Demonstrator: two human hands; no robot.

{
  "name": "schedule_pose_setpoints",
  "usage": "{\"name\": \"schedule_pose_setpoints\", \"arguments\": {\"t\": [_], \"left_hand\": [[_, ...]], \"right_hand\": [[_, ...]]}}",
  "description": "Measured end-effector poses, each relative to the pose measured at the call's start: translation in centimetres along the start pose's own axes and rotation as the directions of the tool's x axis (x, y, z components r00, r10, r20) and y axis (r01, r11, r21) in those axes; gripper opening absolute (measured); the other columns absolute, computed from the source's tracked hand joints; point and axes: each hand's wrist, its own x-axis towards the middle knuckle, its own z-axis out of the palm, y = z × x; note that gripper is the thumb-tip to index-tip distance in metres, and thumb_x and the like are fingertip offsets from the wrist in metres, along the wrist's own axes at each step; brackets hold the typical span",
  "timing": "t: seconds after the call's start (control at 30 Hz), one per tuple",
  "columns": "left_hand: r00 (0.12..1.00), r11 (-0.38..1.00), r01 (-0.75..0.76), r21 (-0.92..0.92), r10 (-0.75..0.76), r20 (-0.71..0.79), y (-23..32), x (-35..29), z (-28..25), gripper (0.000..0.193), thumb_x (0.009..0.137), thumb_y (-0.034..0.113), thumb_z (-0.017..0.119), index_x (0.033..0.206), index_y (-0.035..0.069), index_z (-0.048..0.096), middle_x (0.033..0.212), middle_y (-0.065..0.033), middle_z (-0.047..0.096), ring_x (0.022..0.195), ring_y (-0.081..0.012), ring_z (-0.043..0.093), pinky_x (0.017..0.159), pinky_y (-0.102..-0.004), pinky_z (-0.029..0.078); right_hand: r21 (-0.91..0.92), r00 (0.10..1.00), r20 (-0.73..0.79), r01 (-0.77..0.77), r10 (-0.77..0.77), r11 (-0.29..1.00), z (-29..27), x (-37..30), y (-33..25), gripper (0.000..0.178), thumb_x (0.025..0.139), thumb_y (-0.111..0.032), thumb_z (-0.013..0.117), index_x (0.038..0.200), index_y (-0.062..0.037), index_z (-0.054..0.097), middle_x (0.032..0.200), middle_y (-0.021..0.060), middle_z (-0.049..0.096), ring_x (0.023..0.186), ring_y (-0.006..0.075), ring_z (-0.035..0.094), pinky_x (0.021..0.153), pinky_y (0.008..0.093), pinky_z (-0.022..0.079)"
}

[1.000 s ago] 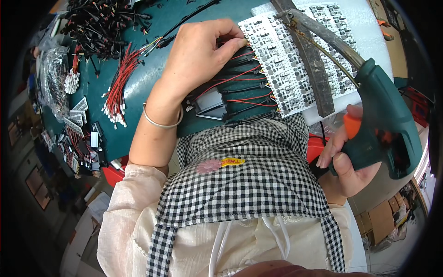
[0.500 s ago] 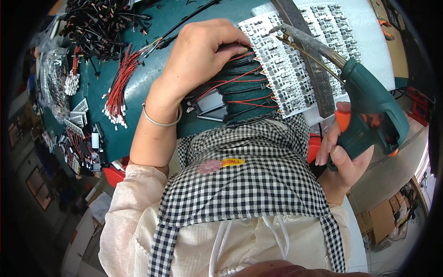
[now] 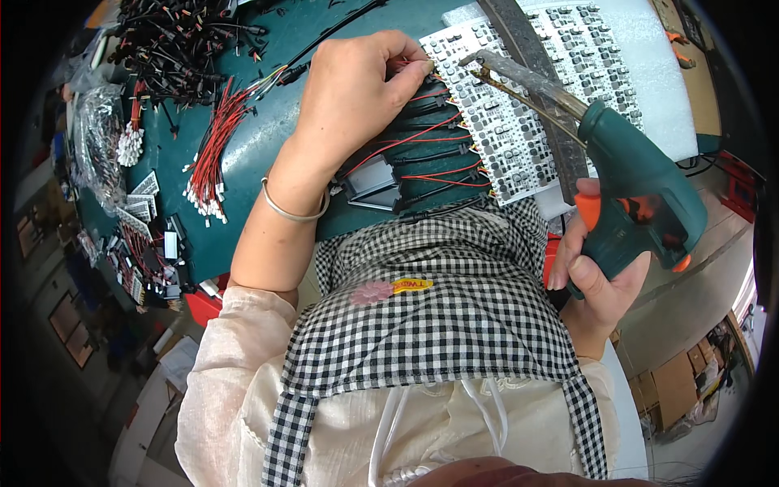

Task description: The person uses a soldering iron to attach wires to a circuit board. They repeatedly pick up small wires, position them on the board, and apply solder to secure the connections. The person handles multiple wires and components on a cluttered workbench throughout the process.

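With thumb and forefinger pinched together, my left hand (image 3: 353, 89) is at the left edge of a white circuit board panel (image 3: 497, 122). Red wire (image 3: 398, 65) shows in the hollow of its fingers; the very ends are partly hidden. My right hand (image 3: 604, 284) is wrapped round the handle of a green soldering gun (image 3: 641, 178) with an orange trigger. The gun's tip points left and hovers over the panel. Red wires and black cables (image 3: 434, 154) run in a row from the panel's left edge toward me. A dark metal bar (image 3: 564, 150) lies across the panel.
White foam (image 3: 665, 105) lies under the panel. Black rectangular cases (image 3: 373, 187) sit below my left hand. Farther left are a bundle of red wires with white connectors (image 3: 213, 154), a heap of black cables (image 3: 174, 49) and a clear plastic bag (image 3: 97, 146).
The soldering gun has shifted a little left and its tip slightly up across the panel. My left thumb and fingertips have moved slightly up and left along the panel's edge.
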Motion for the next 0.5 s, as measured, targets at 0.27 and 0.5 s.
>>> {"name": "schedule_pose_setpoints", "arguments": {"t": [0.27,0.5], "left_hand": [[0.996,0.984,0.067,-0.165,-0.075,-0.043,-0.43,0.19,0.69,0.014,0.077,0.018,0.069,0.080,0.004,0.071,0.066,-0.0106,0.068,0.060,-0.0197,0.068,0.059,-0.0292,0.053],[0.998,0.996,0.066,-0.051,-0.068,-0.019,-0.03,0.26,0.58,0.014,0.078,0.016,0.071,0.082,0.002,0.071,0.067,-0.0055,0.068,0.060,-0.0102,0.062,0.058,-0.0239,0.050]], "right_hand": [[-0.072,0.997,-0.039,0.062,-0.065,0.995,0.84,0.46,0.45,0.075,0.074,-0.019,0.078,0.124,0.0155,0.035,0.062,0.0087,0.049,0.042,0.0126,0.048,0.038,0.0235,0.041],[-0.092,0.998,0.017,0.055,-0.054,0.994,0.63,0.64,0.72,0.071,0.075,-0.016,0.075,0.125,0.0147,0.035,0.066,0.0100,0.050,0.044,0.0142,0.050,0.041,0.0246,0.045]]}}
